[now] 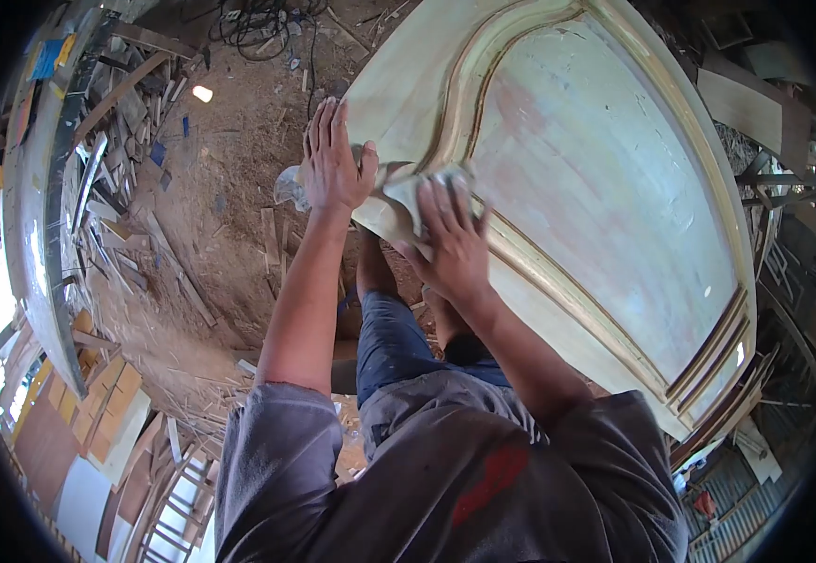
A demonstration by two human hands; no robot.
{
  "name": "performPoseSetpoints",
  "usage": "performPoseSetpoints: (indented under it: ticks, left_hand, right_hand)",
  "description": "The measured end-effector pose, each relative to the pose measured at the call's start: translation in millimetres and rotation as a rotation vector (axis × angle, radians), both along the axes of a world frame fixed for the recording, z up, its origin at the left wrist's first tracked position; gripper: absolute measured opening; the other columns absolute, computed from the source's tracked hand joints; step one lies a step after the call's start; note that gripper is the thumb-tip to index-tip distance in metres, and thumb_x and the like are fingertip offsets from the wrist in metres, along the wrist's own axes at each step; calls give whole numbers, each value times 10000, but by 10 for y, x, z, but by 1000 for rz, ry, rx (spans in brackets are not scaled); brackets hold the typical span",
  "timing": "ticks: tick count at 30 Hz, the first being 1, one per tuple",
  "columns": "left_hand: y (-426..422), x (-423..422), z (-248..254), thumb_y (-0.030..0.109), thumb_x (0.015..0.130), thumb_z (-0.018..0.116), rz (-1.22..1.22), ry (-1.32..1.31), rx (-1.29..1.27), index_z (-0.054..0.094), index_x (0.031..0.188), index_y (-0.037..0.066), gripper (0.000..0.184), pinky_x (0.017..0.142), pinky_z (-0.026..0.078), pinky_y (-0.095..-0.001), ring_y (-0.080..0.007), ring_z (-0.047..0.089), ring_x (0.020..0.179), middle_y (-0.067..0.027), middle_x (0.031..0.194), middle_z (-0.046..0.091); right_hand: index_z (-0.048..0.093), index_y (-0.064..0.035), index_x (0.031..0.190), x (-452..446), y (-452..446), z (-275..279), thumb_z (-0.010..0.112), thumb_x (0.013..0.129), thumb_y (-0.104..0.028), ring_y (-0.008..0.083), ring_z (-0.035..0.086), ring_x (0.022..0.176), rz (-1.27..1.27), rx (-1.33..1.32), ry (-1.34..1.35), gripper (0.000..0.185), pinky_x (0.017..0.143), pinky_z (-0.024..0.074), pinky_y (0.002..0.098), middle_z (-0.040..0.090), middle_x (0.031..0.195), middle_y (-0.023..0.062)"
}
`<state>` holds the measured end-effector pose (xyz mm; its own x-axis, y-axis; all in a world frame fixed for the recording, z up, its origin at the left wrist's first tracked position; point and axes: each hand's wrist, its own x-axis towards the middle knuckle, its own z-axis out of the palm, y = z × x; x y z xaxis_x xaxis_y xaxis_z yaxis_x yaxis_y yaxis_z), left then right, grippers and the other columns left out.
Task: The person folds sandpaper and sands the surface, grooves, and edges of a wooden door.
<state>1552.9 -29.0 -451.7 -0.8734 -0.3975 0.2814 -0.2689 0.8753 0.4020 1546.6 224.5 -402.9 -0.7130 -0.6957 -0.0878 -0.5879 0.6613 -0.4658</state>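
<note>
A large pale panel [605, 178] with raised curved moulding [464, 103] lies in front of me, stretching up and to the right. My left hand [336, 161] rests at its left edge, fingers stretched out and thumb apart. My right hand [450, 225] is on the panel near its lower left corner, beside the moulding. Its fingers are bent over a pale, flat piece [406, 195], blurred by motion, whose material I cannot make out.
Scrap wood strips [112, 202] litter the brown floor [225, 178] on the left. A long curved pale piece [40, 216] stands at the far left. Black cables [262, 28] lie at the top. Boards [741, 108] lean at the right.
</note>
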Motion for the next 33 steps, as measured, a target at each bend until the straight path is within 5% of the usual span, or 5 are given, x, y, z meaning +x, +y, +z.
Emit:
performPoseSetpoints:
  ticks: [5, 10, 14, 27, 33]
  left_hand:
    - [3, -24, 13, 343, 988, 635, 10, -8, 21, 408, 1658, -11, 790, 1321, 305, -595, -479, 417, 1568, -288, 1667, 466]
    - [4, -5, 4, 332, 989, 630, 1, 3, 19, 402, 1660, -9, 787, 1326, 296, -596, -480, 407, 1575, -288, 1670, 462]
    - [3, -12, 7, 324, 988, 628, 11, -13, 32, 399, 1659, -10, 784, 1331, 292, -593, -478, 399, 1582, -287, 1672, 459]
    - [-15, -40, 16, 292, 980, 637, 9, -2, -5, 401, 1655, -18, 779, 1327, 306, -580, -462, 410, 1584, -284, 1666, 467]
    - [3, -20, 32, 294, 1007, 626, 10, 21, 12, 398, 1681, 9, 767, 1320, 309, -582, -474, 425, 1569, -269, 1669, 476]
  right_hand:
    - [401, -99, 1734, 205, 448, -51, 754, 936, -646, 416, 283, 1689, 21, 64, 11, 1030, 1304, 67, 784, 417, 1777, 156]
    - [385, -103, 1737, -224, -339, 6, 748, 926, -684, 425, 293, 1680, 26, -60, 1, 1062, 1309, 74, 773, 414, 1773, 162]
    - [416, -120, 1728, 0, 232, 29, 703, 919, -746, 399, 329, 1669, 23, 25, 35, 1062, 1305, 87, 778, 447, 1754, 137]
    - [366, -192, 1760, -32, 118, 58, 763, 919, -644, 373, 302, 1680, 102, 5, 43, 1034, 1314, 89, 779, 452, 1756, 79]
    - [454, -123, 1704, -708, -413, -98, 719, 953, -640, 395, 343, 1658, 14, -52, 101, 950, 1307, 121, 788, 492, 1722, 111]
